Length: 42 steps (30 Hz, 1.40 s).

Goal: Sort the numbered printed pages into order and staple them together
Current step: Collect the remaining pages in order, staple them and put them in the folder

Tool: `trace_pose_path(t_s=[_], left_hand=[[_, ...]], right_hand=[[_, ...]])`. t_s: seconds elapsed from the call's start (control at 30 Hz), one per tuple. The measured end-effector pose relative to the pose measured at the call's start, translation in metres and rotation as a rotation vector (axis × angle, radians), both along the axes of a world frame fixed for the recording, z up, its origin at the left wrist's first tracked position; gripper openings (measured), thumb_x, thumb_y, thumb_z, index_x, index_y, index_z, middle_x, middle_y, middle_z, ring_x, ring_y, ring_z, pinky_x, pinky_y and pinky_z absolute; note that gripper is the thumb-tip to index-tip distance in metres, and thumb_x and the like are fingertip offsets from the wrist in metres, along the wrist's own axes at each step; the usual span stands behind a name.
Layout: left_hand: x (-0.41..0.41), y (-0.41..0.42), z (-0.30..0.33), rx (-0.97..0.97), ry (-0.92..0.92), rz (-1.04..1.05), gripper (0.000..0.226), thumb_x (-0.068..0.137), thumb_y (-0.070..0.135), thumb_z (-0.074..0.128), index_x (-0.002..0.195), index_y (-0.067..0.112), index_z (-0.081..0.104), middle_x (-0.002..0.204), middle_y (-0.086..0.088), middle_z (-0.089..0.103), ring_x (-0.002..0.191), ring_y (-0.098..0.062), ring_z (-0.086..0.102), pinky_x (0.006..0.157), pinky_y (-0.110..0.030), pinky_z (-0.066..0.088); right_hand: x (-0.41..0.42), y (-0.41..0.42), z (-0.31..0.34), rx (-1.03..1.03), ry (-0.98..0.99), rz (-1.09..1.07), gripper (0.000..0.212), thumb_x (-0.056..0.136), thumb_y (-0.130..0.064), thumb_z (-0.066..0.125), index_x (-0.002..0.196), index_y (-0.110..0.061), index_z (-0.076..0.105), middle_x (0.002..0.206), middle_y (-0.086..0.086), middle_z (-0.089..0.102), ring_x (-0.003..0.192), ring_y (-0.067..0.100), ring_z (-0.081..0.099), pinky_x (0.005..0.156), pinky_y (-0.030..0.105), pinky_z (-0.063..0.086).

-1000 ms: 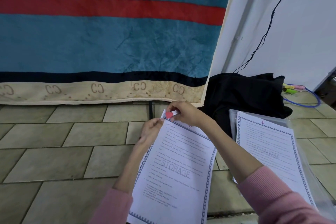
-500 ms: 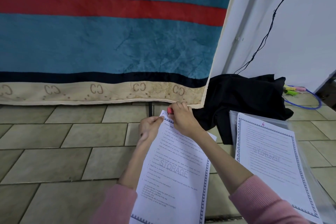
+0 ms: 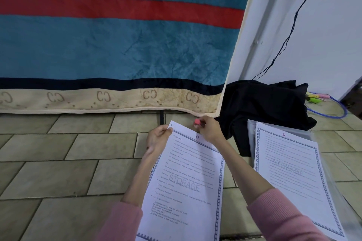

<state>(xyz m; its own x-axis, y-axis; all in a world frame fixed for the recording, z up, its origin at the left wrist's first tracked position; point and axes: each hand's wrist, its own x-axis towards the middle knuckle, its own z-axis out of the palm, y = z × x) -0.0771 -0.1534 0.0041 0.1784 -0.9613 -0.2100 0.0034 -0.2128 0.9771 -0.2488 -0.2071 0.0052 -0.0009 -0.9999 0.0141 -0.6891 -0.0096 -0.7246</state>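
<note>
A stack of printed pages [image 3: 186, 178] with a blue border and a STORAGE watermark is held up over the tiled floor; its top sheet is marked 11. My left hand [image 3: 158, 139] pinches the stack's top left corner. My right hand [image 3: 209, 129] grips a small pink stapler [image 3: 197, 122] just beyond the stack's top edge, clear of the paper. A second pile of pages [image 3: 291, 174], top sheet marked 6, lies on a clear plastic folder [image 3: 305, 133] to the right.
A teal blanket [image 3: 117, 45] with a red stripe hangs ahead down to the floor. A black cloth heap [image 3: 260, 107] lies by the white wall, with a black cable [image 3: 290, 31] above it. Coloured items and a blue hoop [image 3: 331, 111] lie at far right.
My right hand has lifted the pink stapler off the stack's top left corner and moved it right, past the top edge. The number 11 now shows. My left hand keeps its pinch.
</note>
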Motion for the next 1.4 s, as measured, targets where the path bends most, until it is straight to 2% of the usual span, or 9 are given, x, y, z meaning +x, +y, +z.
trace_pose_path(t_s=[0.1,0.23,0.33,0.47,0.57,0.7,0.9,1.17,1.4], left_hand=[[0.006,-0.001,0.000,0.004,-0.060,0.026,0.008,0.092,0.010,0.054,0.090,0.011,0.062,0.075,0.002,0.066,0.063,-0.003,0.065,0.055,-0.011,0.048],[0.012,-0.002,0.001,0.061,-0.140,0.034,0.010,0.093,0.012,0.051,0.094,0.009,0.060,0.091,-0.010,0.067,0.087,-0.023,0.063,0.066,-0.023,0.047],[0.018,0.000,0.012,0.077,-0.163,0.043,0.017,0.094,0.011,0.049,0.104,0.004,0.061,0.095,-0.012,0.065,0.084,-0.021,0.060,0.058,-0.018,0.044],[0.037,0.001,0.039,-0.013,-0.109,0.042,0.017,0.094,0.011,0.050,0.104,0.005,0.063,0.087,-0.005,0.069,0.068,-0.009,0.066,0.058,-0.018,0.049],[0.036,-0.001,0.065,-0.107,-0.036,-0.031,0.017,0.093,0.008,0.051,0.083,0.015,0.062,0.058,0.012,0.068,0.049,0.007,0.061,0.052,-0.009,0.049],[0.012,-0.013,0.088,-0.087,0.066,-0.076,0.012,0.092,0.012,0.055,0.084,0.015,0.063,0.079,-0.003,0.066,0.067,-0.014,0.063,0.080,-0.033,0.051],[-0.055,-0.034,0.090,-0.040,0.145,-0.304,0.023,0.095,0.022,0.051,0.105,0.006,0.064,0.089,-0.007,0.074,0.067,-0.016,0.069,0.061,-0.025,0.056],[-0.199,0.003,0.016,0.028,-0.294,-0.768,0.034,0.082,0.006,0.067,0.116,0.004,0.062,0.120,-0.011,0.064,0.107,-0.024,0.062,0.093,-0.034,0.050],[-0.257,0.017,-0.019,0.025,-0.835,-0.729,0.040,0.080,0.020,0.063,0.117,0.005,0.055,0.129,-0.013,0.051,0.117,-0.030,0.049,0.090,-0.027,0.042]], right_hand=[[-0.016,0.000,-0.016,0.160,0.049,-0.031,0.013,0.090,-0.015,0.058,0.095,-0.006,0.065,0.078,0.003,0.053,0.071,0.014,0.047,0.049,0.016,0.032],[-0.024,0.005,-0.035,0.189,0.221,0.041,0.016,0.091,-0.023,0.053,0.082,-0.012,0.060,0.079,0.005,0.055,0.092,0.030,0.055,0.076,0.025,0.032],[-0.026,0.014,-0.037,0.151,0.135,0.059,0.030,0.095,-0.026,0.048,0.115,-0.006,0.059,0.114,0.013,0.057,0.118,0.032,0.047,0.097,0.032,0.033],[-0.017,0.060,-0.023,-0.074,-0.413,-0.161,0.055,0.093,-0.033,0.053,0.142,-0.015,0.036,0.140,0.003,0.042,0.126,0.014,0.042,0.099,0.024,0.035],[-0.013,0.091,-0.022,0.095,-0.785,-0.108,0.077,0.081,-0.045,0.068,0.144,-0.021,0.031,0.135,-0.008,0.047,0.117,0.008,0.050,0.098,0.029,0.041],[-0.033,0.110,-0.019,0.154,-1.007,-0.103,0.095,0.054,-0.051,0.085,0.132,-0.018,0.044,0.122,0.001,0.065,0.109,0.023,0.064,0.094,0.049,0.050],[-0.104,0.136,0.007,-0.015,-0.695,-0.230,0.020,0.093,-0.018,0.057,0.110,-0.011,0.064,0.088,0.009,0.072,0.077,0.028,0.067,0.068,0.037,0.053],[-0.254,0.139,0.018,-0.085,-0.394,-0.658,0.020,0.086,-0.008,0.061,0.106,-0.005,0.065,0.105,0.018,0.068,0.093,0.032,0.066,0.081,0.043,0.055],[-0.284,0.138,-0.008,0.453,0.097,-0.860,0.053,0.085,-0.037,0.062,0.124,-0.004,0.048,0.129,0.018,0.052,0.121,0.035,0.047,0.096,0.039,0.041]])
